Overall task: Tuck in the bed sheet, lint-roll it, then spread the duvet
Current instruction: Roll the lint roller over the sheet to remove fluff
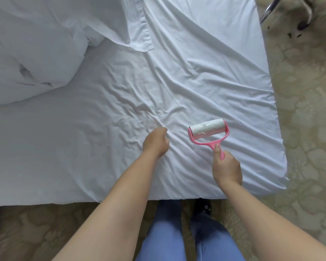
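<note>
One bed, one white sheet (177,87), one puffy duvet (32,53) bunched at the far left. One pink lint roller (208,133), two hands. Right hand (226,169) wrapped tight round the pink handle, thumb on top. White roll lying on the wrinkled sheet, just past that grip. Left hand (155,143) curled loosely beside the roller, pressing the sheet, holding nothing.
</note>
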Demonstrator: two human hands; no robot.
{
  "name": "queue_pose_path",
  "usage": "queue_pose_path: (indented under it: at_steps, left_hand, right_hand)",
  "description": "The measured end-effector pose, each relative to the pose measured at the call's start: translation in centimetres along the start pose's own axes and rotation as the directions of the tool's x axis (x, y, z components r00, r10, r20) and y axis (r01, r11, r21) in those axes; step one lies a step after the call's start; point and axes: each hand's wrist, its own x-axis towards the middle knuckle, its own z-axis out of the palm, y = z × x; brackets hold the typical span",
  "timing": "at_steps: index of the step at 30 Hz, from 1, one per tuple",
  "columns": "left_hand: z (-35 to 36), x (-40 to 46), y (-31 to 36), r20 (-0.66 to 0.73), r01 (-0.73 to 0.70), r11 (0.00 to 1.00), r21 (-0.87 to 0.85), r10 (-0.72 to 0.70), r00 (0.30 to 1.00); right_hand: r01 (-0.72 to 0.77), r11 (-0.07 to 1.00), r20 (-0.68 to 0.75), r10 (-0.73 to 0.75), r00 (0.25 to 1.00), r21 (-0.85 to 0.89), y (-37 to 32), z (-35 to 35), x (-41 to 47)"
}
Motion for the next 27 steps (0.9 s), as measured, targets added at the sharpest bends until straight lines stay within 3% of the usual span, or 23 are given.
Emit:
queue_pose_path:
  at_steps: [3,5,8,11,15,22,27]
  left_hand:
    - [1.1,-0.3,1.7,0.132,0.249,0.905,-0.346,-0.216,0.968]
    - [1.6,-0.6,2.8,0.306,0.420,0.719,-0.553,-0.294,0.906]
    - [1.9,-1.0,4.1,0.488,0.573,0.528,-0.627,-0.307,0.817]
    - [2.4,-0.6,4.4,0.469,0.563,0.425,-0.709,-0.312,0.826]
    - [3.0,0.2,3.9,0.244,0.429,0.526,-0.735,-0.385,0.890]
    - [2.5,0.0,3.3,0.156,0.383,0.586,-0.714,-0.401,0.903]
    - [2.2,0.8,4.3,-0.038,0.215,0.870,-0.443,-0.258,0.965]
  right_hand:
    - [-0.015,1.000,0.011,0.015,1.000,-0.009,0.9,-0.2,-0.5]
    - [-0.014,1.000,0.017,0.014,1.000,-0.002,1.3,-0.3,-0.8]
    - [0.010,1.000,0.030,-0.010,0.999,0.008,2.0,-0.5,-1.0]
    - [0.028,1.000,0.034,-0.028,0.999,0.005,2.7,-0.6,-1.1]
    - [0.033,0.999,0.032,-0.032,0.999,-0.019,3.5,-0.6,-1.0]
    - [0.012,1.000,0.035,-0.011,0.999,-0.020,4.2,-0.9,-1.6]
    - [0.024,1.000,0.045,-0.023,0.999,-0.016,4.0,-0.8,-1.3]
